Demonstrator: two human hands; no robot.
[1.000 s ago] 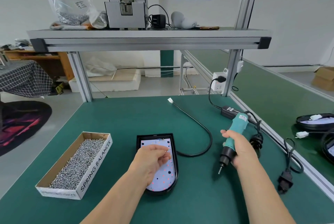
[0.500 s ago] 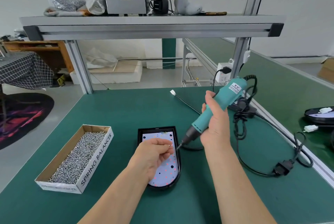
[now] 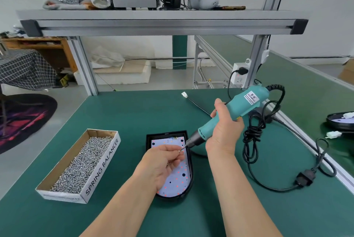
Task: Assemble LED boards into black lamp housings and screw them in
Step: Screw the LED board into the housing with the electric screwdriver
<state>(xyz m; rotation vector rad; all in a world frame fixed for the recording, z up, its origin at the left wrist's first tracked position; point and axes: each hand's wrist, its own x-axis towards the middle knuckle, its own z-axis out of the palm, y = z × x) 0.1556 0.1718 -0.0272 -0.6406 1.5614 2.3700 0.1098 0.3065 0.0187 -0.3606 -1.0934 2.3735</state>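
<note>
A black lamp housing (image 3: 189, 179) lies on the green bench in front of me with a white LED board (image 3: 177, 181) seated inside it. My left hand (image 3: 162, 164) hovers over the board and pinches a small screw (image 3: 179, 151) between thumb and forefinger. My right hand (image 3: 224, 131) grips a teal electric screwdriver (image 3: 235, 112), tilted down to the left. Its bit tip touches the screw at my left fingertips, above the board's upper right part.
A cardboard box (image 3: 99, 175) full of loose screws sits to the left of the housing. The screwdriver's coiled black cord (image 3: 254, 135) and a plug (image 3: 304, 178) trail on the right. Another lamp housing (image 3: 339, 121) lies at the far right. An aluminium shelf (image 3: 162, 24) spans overhead.
My right hand lifted the screwdriver off the bench, swung it left and brought its bit to the screw in my left fingers. My left hand stayed above the board.
</note>
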